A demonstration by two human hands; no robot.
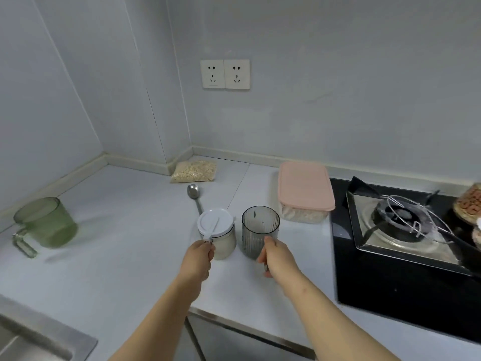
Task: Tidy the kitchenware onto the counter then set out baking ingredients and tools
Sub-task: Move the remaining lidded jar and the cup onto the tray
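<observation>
Head view only. Left hand (199,259) pinched the thin white handle (214,229) that lay across the lid of the lidded jar (217,231), with the fingers curled tight at the jar's near rim. Right hand (277,256) wrapped the grey cup (260,231) low on its near side; its thumb was partly hidden. Both stood upright on the counter (130,230), jar at the cup's 9 o'clock, close but apart. Likely step: setting both down among the ingredients. To do it well, keep both bases flat, steady the jar by its body rather than the thin handle, which may flex or pop the lid, and leave the gap so they don't knock. The jar was clear, with a white lid and pale contents filling it. The cup was smoky, ribbed, see-through and looked empty. A metal spoon (194,192) lay at the jar's 12 o'clock, with an oat bag (194,171) beyond it. A pink-lidded box (304,188) sat at the cup's 1 o'clock, a green jug (48,222) at the jar's 9 o'clock, well apart, and the stove (390,269) at the cup's 3 o'clock.
</observation>
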